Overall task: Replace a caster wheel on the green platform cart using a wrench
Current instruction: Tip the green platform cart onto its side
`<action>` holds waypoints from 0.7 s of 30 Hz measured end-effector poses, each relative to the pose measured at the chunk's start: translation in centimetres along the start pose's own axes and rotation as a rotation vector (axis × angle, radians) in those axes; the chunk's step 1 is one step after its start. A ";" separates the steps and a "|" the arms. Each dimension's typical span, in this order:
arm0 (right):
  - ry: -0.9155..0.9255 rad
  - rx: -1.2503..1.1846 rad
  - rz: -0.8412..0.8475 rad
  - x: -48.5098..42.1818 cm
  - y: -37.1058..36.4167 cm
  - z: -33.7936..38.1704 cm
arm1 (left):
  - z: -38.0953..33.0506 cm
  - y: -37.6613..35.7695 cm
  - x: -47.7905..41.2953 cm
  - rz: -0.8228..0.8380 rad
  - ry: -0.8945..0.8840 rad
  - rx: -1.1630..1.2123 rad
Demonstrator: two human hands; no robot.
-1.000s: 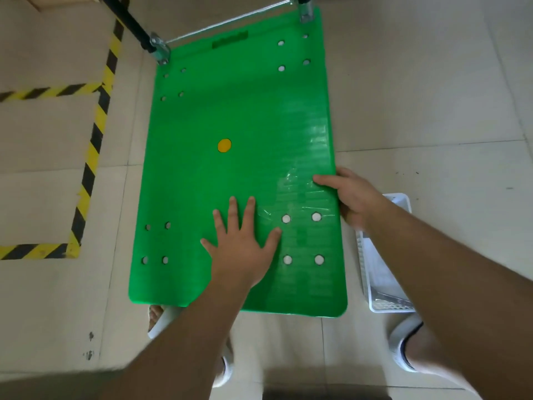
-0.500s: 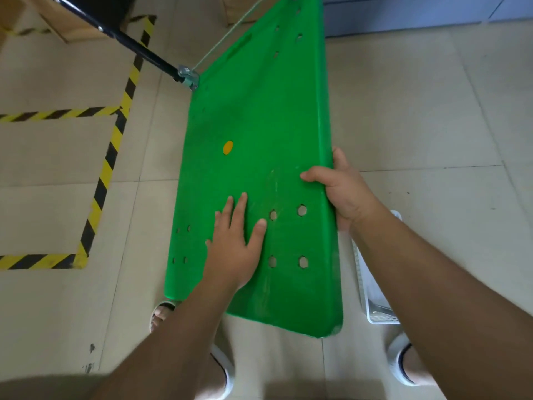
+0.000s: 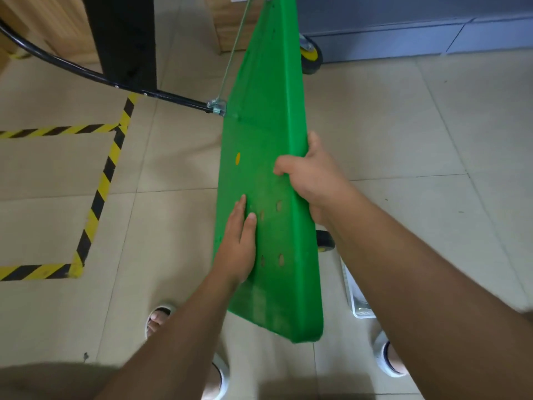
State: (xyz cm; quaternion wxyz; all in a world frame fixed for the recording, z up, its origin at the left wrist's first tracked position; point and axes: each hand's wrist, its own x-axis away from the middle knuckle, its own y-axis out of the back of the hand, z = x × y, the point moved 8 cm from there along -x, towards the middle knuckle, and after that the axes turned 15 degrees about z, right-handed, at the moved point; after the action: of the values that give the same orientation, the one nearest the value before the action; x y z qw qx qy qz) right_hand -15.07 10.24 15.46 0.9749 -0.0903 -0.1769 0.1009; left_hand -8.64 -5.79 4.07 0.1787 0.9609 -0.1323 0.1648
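Note:
The green platform cart (image 3: 265, 119) stands tipped up steeply on its left long edge, its top deck facing left. My right hand (image 3: 310, 174) grips the raised right edge, thumb on the deck and fingers behind it. My left hand (image 3: 238, 243) presses flat on the deck beside four bolt holes (image 3: 271, 235). A black caster wheel with a yellow hub (image 3: 311, 57) shows under the far end. Another caster (image 3: 325, 241) peeks out behind my right forearm. No wrench is visible.
The cart's black folded handle (image 3: 86, 73) sweeps out to the left over the tiled floor. Yellow-black floor tape (image 3: 98, 197) runs at the left. A white plastic basket (image 3: 357, 295) sits on the floor right of the cart. My slippered feet are below.
The cart has swung from flat on the floor to nearly on its side, right edge lifted by my right hand. The casters underneath have come into view. My left hand stays on the deck.

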 end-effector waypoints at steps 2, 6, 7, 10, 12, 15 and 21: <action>-0.008 0.021 -0.014 0.6 -0.1 0.4 | -0.2 -0.3 0.5 0.008 -0.004 0.045; -0.037 0.078 -0.045 1.9 0.0 0.9 | -0.5 -1.8 1.4 0.047 0.005 0.121; -0.043 0.097 -0.054 2.2 0.0 1.1 | -0.5 -2.1 1.6 0.057 0.013 0.140; -0.054 0.155 -0.078 3.3 -0.3 1.7 | 0.1 -3.2 1.9 0.098 0.031 0.194; -0.075 0.170 -0.093 4.0 -0.5 1.9 | 0.8 -4.0 1.9 0.124 0.043 0.219; -0.095 0.179 -0.118 4.8 -0.7 1.7 | 1.3 -4.9 2.1 0.173 0.065 0.241; -0.110 0.227 -0.155 5.8 -1.3 1.4 | 1.3 -6.9 2.9 0.296 0.070 0.355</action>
State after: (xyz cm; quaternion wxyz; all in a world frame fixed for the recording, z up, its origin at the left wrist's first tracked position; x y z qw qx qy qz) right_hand -10.03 10.55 18.95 0.9725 0.0399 -0.2239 0.0494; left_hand -3.47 -0.59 1.91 -0.0148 0.9411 -0.2347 0.2430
